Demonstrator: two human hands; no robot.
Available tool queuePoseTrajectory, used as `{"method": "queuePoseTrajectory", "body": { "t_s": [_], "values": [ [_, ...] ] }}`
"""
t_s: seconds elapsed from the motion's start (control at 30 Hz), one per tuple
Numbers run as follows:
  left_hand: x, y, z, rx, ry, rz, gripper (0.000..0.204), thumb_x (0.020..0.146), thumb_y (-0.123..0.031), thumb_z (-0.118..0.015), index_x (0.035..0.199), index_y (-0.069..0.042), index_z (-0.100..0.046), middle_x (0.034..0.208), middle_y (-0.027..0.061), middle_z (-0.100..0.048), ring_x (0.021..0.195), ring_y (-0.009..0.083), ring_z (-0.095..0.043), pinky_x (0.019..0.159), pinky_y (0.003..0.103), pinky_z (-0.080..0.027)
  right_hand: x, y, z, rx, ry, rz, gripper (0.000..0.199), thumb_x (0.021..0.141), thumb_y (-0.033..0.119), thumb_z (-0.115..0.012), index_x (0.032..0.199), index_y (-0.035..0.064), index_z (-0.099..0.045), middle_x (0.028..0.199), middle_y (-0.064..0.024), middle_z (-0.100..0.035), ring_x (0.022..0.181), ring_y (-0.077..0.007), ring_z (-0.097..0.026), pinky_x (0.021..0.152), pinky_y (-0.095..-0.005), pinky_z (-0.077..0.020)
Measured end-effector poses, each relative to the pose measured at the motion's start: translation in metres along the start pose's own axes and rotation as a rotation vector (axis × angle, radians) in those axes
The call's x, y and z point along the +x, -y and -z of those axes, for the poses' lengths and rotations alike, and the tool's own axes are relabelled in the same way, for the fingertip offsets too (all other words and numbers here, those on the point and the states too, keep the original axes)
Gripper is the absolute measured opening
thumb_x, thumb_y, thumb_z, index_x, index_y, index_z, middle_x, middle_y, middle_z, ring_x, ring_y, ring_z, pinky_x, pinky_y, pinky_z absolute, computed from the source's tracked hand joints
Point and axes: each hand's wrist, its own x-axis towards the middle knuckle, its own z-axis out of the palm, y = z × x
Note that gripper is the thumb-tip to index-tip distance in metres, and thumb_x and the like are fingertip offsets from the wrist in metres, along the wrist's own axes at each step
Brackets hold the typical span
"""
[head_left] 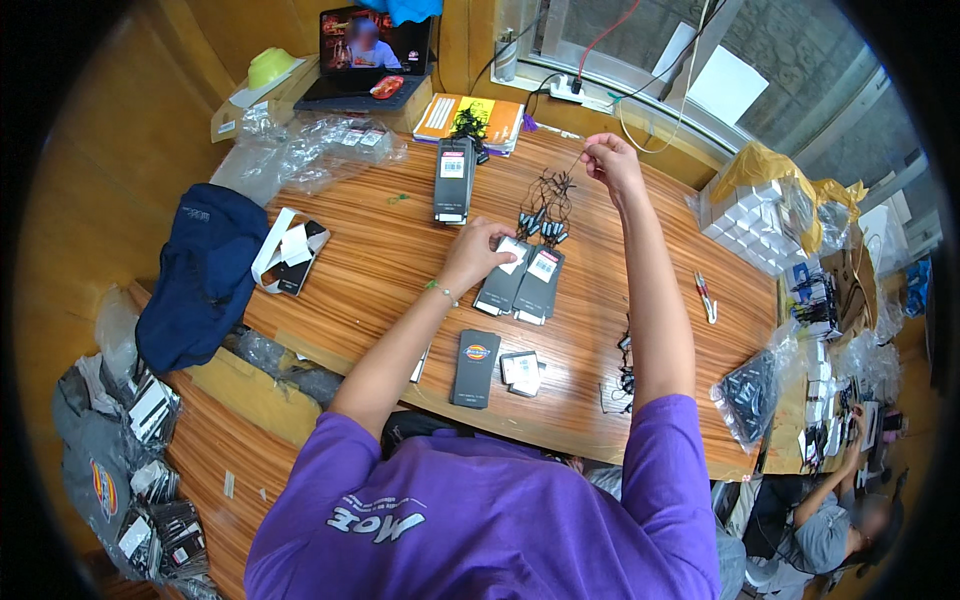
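Observation:
Two overlapping piles of dark grey hang tags with white stickers lie mid-table. My left hand (478, 252) grips the top edge of the left pile of tags (495, 291), thumb and fingers closed on it. Black strings with small dark plastic seals (546, 226) run from the top ends of both piles, including the right pile of tags (538, 290). Raised beyond them, my right hand (610, 165) pinches a thin black string (577, 165) between thumb and fingertips. Nearer me are a stack of unstrung grey tags (475, 369) and a small stack of white stickers (521, 372).
Another strung tag stack (453, 185) stands farther back. Snips (706, 297) and loose black strings (627, 365) lie at right, near a plastic bag of seals (748, 397). A navy bag (203, 270) and phone (300, 262) sit left; a laptop (372, 50) is behind. Another person (835, 535) sits lower right.

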Motion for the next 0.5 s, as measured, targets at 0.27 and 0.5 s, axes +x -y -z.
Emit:
{"method": "queuePoseTrajectory", "body": {
  "t_s": [0.27,0.5],
  "values": [
    [-0.047,-0.026,0.020,0.053,-0.054,-0.137,0.037,0.071,-0.027,-0.071,0.101,-0.009,-0.060,0.100,0.0106,-0.052,0.099,0.0277,-0.047,0.089,0.035,-0.038,0.044,-0.063,-0.013,-0.111,-0.004,-0.187,0.006,0.077,-0.002,-0.055,0.076,0.0041,-0.053,0.059,-0.0063,-0.058,0.041,-0.0098,-0.049,0.033,-0.0215,-0.0354],
    [-0.130,-0.063,0.020,0.250,0.305,-0.281,0.035,0.066,-0.034,-0.072,0.085,-0.010,-0.057,0.103,0.0032,-0.054,0.100,0.0259,-0.044,0.089,0.039,-0.031,-0.018,-0.067,-0.030,-0.687,0.096,0.330,0.031,0.073,0.018,-0.068,0.098,0.0019,-0.058,0.081,-0.0124,-0.061,0.081,-0.0209,-0.058,0.071,-0.0297,-0.0461]
  ]
}}
